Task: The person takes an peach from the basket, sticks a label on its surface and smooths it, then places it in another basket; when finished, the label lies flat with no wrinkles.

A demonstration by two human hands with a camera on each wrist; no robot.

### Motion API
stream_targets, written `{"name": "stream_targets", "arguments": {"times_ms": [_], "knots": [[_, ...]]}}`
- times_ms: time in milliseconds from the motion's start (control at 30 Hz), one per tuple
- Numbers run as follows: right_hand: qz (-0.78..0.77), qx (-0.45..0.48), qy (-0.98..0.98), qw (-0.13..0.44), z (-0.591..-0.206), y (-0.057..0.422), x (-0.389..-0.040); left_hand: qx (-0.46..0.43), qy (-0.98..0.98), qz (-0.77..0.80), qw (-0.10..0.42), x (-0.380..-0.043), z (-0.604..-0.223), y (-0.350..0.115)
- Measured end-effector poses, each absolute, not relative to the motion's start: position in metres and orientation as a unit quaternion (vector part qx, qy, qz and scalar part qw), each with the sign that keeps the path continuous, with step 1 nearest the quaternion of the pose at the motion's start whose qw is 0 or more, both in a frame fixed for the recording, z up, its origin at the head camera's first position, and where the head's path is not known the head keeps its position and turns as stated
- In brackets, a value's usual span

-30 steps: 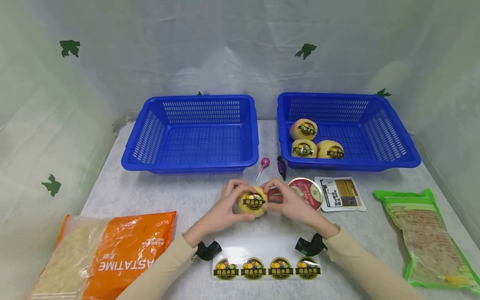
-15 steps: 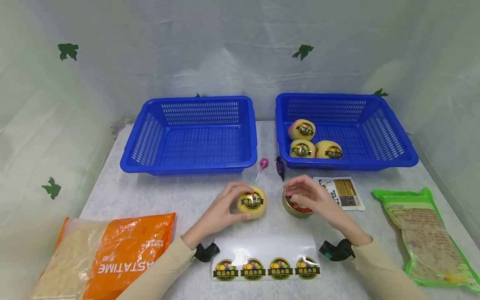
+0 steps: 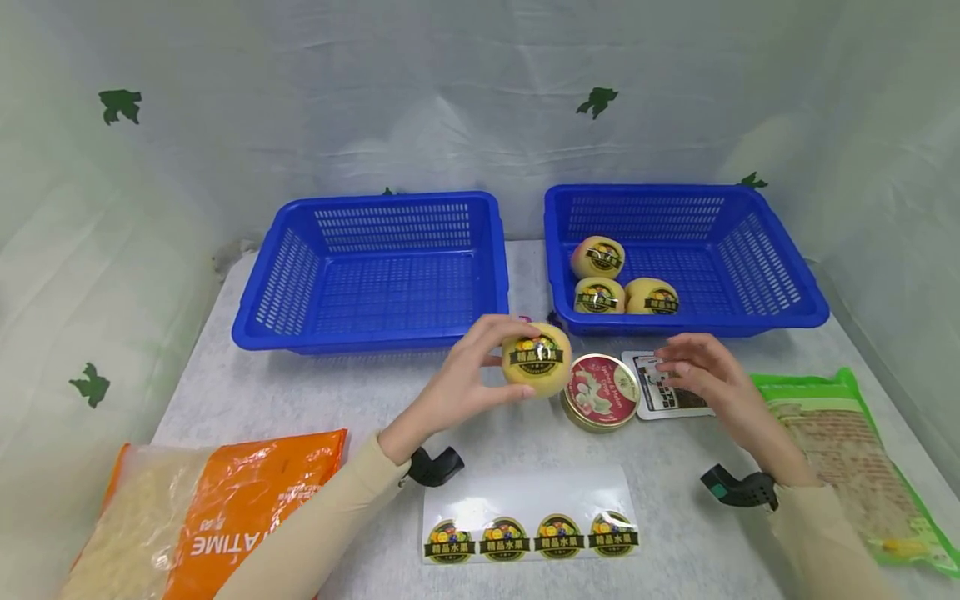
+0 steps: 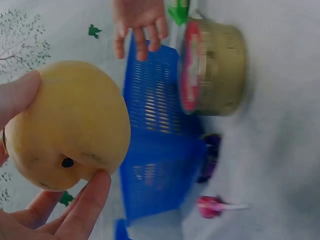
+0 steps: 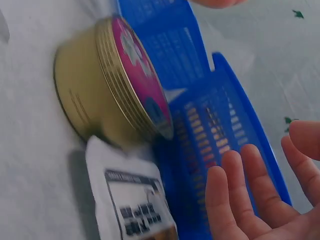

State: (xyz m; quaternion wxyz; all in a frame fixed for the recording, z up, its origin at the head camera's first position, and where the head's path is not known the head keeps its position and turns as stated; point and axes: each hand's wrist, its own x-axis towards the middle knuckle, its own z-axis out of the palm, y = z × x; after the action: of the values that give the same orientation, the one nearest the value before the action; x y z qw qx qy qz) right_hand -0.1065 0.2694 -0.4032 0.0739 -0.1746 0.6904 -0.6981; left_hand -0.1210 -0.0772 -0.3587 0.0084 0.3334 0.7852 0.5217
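My left hand (image 3: 472,379) grips a round yellow fruit (image 3: 537,360) with a black-and-gold label, raised in front of the baskets. In the left wrist view, the underside of the fruit (image 4: 72,120) shows a dent with a dark spot, thumb and fingers on opposite sides. My right hand (image 3: 712,379) holds nothing; its fingers are loosely bent above a flat white-and-brown packet (image 3: 651,400). Between the hands stands a round tin (image 3: 602,392) with a red lid. Nearer me lies a clear sheet (image 3: 528,496) with a row of several matching labels (image 3: 505,539).
Two blue baskets stand behind, the left basket (image 3: 367,340) and the right basket (image 3: 697,320); several labelled fruits (image 3: 598,296) sit in the right one. A lollipop (image 4: 212,206) and purple wrapped candy (image 4: 209,157) lie before them. An orange bag (image 3: 258,500) and green-edged bag (image 3: 855,467) flank the sides.
The right hand has let go of the fruit and moved right, past the tin to the packet. The left hand has lifted the fruit and carried it forward and slightly right.
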Motion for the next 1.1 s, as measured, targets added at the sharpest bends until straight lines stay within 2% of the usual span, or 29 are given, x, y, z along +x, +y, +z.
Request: {"name": "stream_targets", "arguments": {"times_ms": [167, 333, 467, 800, 1100], "knots": [[-0.749, -0.173, 0.638, 0.047, -0.414, 0.291, -0.119, 0.333, 0.781, 0.528, -0.015, -0.145, -0.336, -0.055], [-0.758, -0.111, 0.641, 0.041, -0.400, 0.291, -0.119, 0.318, 0.780, 0.538, -0.002, -0.171, -0.319, -0.034], [-0.757, -0.090, 0.646, 0.047, -0.398, 0.293, -0.121, 0.317, 0.778, 0.542, 0.015, -0.193, -0.313, -0.019], [-0.746, -0.079, 0.660, 0.052, -0.403, 0.295, -0.124, 0.353, 0.830, 0.432, 0.005, -0.253, -0.309, 0.022], [-0.732, -0.076, 0.675, 0.050, -0.406, 0.296, -0.126, 0.353, 0.835, 0.419, 0.053, -0.294, -0.306, 0.049]]}}
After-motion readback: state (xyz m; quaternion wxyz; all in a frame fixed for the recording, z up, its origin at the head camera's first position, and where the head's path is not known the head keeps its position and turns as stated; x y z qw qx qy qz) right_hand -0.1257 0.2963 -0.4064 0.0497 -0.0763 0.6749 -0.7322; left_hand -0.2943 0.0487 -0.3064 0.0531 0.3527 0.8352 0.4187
